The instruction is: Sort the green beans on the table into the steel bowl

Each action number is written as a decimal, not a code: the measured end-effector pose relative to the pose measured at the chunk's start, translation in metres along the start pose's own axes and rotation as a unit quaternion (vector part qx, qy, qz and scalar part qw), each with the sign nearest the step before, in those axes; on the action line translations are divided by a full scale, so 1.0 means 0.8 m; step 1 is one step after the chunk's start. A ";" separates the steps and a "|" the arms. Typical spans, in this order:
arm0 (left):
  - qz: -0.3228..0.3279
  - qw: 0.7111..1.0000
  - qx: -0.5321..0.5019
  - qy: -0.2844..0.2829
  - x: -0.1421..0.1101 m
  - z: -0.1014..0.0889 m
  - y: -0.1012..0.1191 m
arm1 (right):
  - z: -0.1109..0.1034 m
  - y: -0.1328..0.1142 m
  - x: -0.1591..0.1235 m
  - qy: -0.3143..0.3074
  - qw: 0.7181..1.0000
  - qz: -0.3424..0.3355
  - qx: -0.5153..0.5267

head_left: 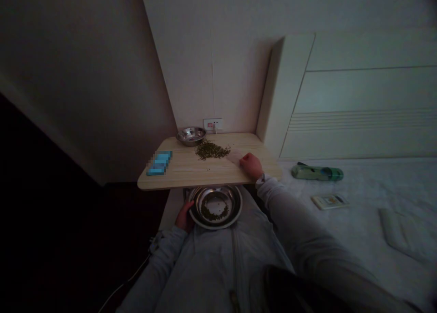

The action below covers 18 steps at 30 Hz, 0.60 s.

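Observation:
My left hand (184, 217) grips the rim of a steel bowl (236, 215) at my lap, just below the table's front edge. Small dark green beans (214, 216) lie in a ring on that bowl's bottom. Over the wooden table, my right hand (251, 166) is closed on a thin, whitish, see-through sheet (235, 157); its exact kind is not clear. The sheet's far edge is beside a spread pile of green beans (211, 150) on the tabletop. Two or so stray beans lie nearer the front edge.
A second steel bowl (191, 136) stands at the table's back left. A blue-screened phone (160, 163) lies on the table (184, 176) at left. A wall socket (212, 124) with a plug is behind. On the bed at right are a green bottle (317, 172) and a white box-like item (330, 201).

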State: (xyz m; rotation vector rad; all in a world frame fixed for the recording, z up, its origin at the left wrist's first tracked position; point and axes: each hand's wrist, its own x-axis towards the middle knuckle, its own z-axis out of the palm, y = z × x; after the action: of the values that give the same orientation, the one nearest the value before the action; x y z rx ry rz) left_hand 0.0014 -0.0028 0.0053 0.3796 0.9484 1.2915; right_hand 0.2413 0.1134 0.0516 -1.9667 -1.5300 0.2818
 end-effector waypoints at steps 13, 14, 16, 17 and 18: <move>0.004 1.000 0.013 0.011 0.003 -0.003 -0.002 | -0.016 0.022 0.006 -0.014 0.994 -0.105 0.032; 0.007 1.000 0.014 0.016 0.003 -0.003 -0.002 | -0.019 0.023 -0.002 -0.012 0.992 -0.123 0.009; 0.009 1.000 0.009 0.017 0.005 -0.004 -0.003 | -0.025 0.024 -0.019 -0.023 0.985 -0.163 -0.052; 0.007 1.000 0.006 0.011 0.005 -0.004 -0.004 | -0.028 0.025 -0.027 -0.027 0.980 -0.177 -0.084; 0.003 1.000 0.002 0.003 0.006 -0.005 -0.004 | -0.030 0.025 -0.034 -0.029 0.975 -0.193 -0.110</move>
State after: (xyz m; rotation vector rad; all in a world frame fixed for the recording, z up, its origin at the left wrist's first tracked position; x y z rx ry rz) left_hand 0.0004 -0.0002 -0.0013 0.3825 0.9552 1.2972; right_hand 0.2611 0.0775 0.0531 -1.7807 -2.0112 0.0036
